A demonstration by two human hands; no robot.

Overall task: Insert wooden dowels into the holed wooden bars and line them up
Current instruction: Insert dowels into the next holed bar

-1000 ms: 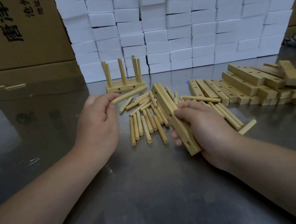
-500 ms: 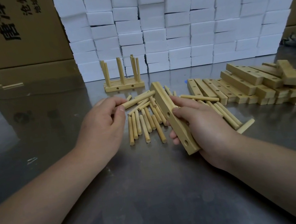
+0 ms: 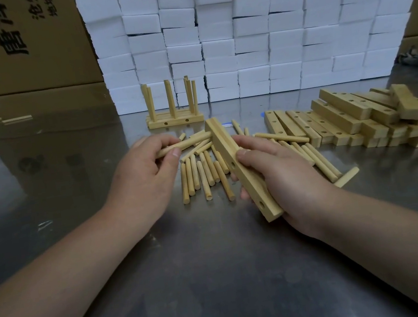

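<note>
My right hand point(image 3: 282, 175) grips a holed wooden bar point(image 3: 231, 155) tilted above the table, two holes visible on its left face. My left hand point(image 3: 144, 177) pinches a wooden dowel point(image 3: 190, 142) lying nearly level, its far tip touching the bar's upper left side. Beneath both hands lies a scatter of loose dowels point(image 3: 204, 172). Farther back stand finished bars with upright dowels point(image 3: 173, 109). A pile of holed bars point(image 3: 351, 121) lies at the right.
A wall of white foam blocks point(image 3: 252, 33) closes the back. Cardboard boxes point(image 3: 15, 45) stand at the back left, with a few wooden pieces point(image 3: 3, 120) by them. The metal table point(image 3: 218, 276) spreads out in front of me.
My left hand has carried the dowel rightward until its tip meets the bar. The right hand has kept its grip on the bar, nearly still.
</note>
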